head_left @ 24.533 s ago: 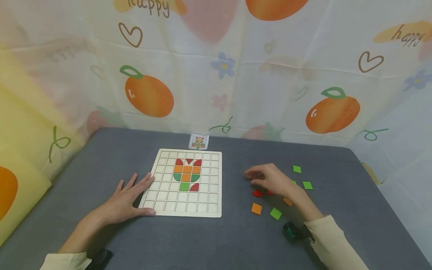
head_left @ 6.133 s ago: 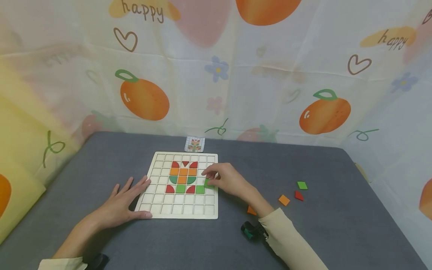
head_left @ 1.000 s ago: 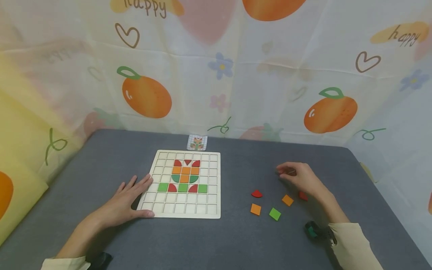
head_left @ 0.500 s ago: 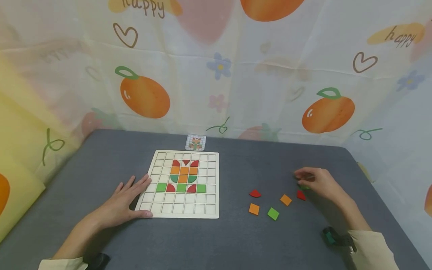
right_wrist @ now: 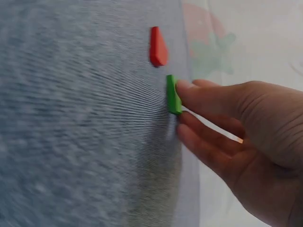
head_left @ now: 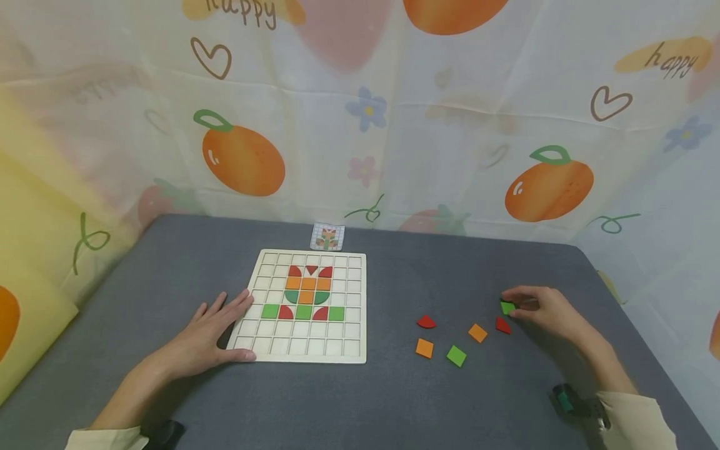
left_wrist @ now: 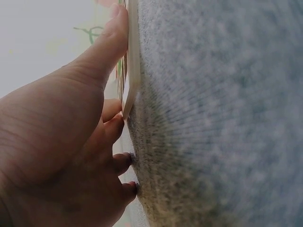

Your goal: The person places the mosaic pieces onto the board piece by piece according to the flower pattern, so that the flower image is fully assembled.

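A pale gridded board (head_left: 281, 347) lies on the table, with red, orange and green tiles set in a tulip-like pattern. My left hand (head_left: 208, 334) rests spread at its left side, the thumb on the near corner; the left wrist view shows thumb and fingers along the board's edge (left_wrist: 133, 61). Out to the right, my right hand (head_left: 554, 314) pinches a green square tile (head_left: 507, 307) between thumb and fingers. In the right wrist view that green tile (right_wrist: 172, 96) is at the fingertips, close to the tabletop. A red quarter-round tile (head_left: 503, 325) lies just beside it.
Between board and right hand lie loose tiles: a red one (head_left: 426, 322), two orange squares (head_left: 424, 348) and a green square (head_left: 456, 355). A small patterned card (head_left: 327, 237) lies behind the board. A printed curtain (head_left: 439, 156) hangs beyond the table's far edge.
Since the oldest frame, red and green tiles have joined the board's lower row. Over the last second my right hand has moved right onto the green tile; my left hand stays put.
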Demonstrator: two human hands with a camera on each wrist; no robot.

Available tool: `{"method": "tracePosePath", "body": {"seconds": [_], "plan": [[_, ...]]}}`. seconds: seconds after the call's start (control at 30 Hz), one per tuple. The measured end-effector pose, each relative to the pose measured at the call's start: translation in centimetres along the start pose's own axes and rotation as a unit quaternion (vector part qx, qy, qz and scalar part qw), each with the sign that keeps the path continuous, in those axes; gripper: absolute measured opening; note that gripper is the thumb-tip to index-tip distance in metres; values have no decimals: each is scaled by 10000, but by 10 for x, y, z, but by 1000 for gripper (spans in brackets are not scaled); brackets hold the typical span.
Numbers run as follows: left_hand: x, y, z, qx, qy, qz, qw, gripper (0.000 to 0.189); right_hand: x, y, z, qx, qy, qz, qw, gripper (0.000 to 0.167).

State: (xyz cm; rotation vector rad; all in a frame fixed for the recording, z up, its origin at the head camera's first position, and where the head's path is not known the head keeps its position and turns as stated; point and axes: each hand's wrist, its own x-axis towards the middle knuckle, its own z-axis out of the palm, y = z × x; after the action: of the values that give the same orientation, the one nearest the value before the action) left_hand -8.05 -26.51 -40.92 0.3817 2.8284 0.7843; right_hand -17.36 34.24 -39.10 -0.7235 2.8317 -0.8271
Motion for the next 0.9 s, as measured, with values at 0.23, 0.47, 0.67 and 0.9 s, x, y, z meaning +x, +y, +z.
{"method": "tracePosePath", "body": {"seconds": [0.23, 0.47, 0.67, 0.9], "plan": [[-1, -1, 1, -61, -14, 50, 10000, 109, 1, 1, 7, -156, 245, 184, 9994, 32], [0, 0, 1, -33, -1, 36, 10000, 110, 1, -2, 5, -245, 536, 153, 9981, 33], [0, -1, 0, -62, 12, 84, 9999, 109, 6, -10, 4, -258, 616, 196, 9976, 30], [-1, 0, -1, -11, 1, 90, 10000, 110, 16, -21, 7, -186, 508, 141, 9984, 29]]}}
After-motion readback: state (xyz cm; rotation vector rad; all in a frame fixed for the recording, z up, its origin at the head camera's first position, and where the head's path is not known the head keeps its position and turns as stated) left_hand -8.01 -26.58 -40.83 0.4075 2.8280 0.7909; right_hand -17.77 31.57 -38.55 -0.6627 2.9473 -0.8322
